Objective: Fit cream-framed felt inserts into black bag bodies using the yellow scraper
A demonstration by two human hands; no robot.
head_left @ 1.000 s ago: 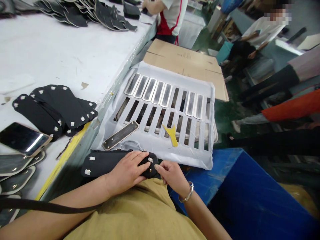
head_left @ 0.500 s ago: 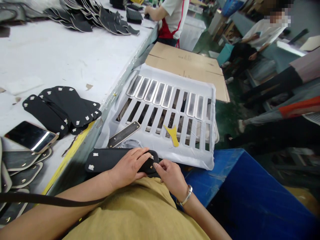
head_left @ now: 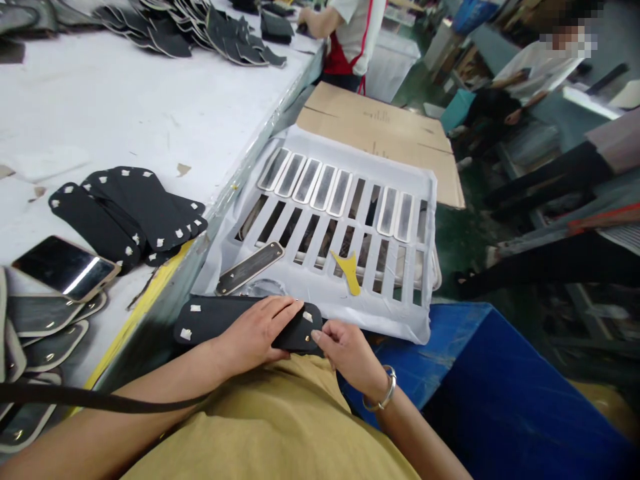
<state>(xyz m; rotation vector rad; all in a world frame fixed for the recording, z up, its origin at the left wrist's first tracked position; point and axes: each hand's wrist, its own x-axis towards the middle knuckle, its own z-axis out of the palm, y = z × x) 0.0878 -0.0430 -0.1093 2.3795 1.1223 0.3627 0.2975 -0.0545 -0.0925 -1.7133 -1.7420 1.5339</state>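
Observation:
A long black padded piece (head_left: pixel 213 320) with white tabs and a small brass stud lies across the front, close to my body. My left hand (head_left: pixel 260 330) rests over its right half, fingers wrapped over the edge. At the piece's right end, my right hand (head_left: pixel 345 347) has thumb and curled fingers pinched beside the stud; whatever is between them is too small to make out. Just beyond is a white slotted tray (head_left: pixel 310 283), bearing a grey strip (head_left: pixel 250 268), a yellow Y-shaped piece (head_left: pixel 349 270) and several white-rimmed strips (head_left: pixel 310 180).
On the white table (head_left: pixel 125 113) at left are black pieces (head_left: pixel 145 207), a phone (head_left: pixel 65 267) and rimmed pieces (head_left: pixel 47 333). Cardboard (head_left: pixel 380 127) lies behind the tray, a blue bin (head_left: pixel 500 393) stands at right. A co-worker (head_left: pixel 350 40) is at the far table edge.
The view has shifted slightly. My right thumb and fingers have drawn a little away from the stud, which shows more clearly. My left hand stays on the black piece.

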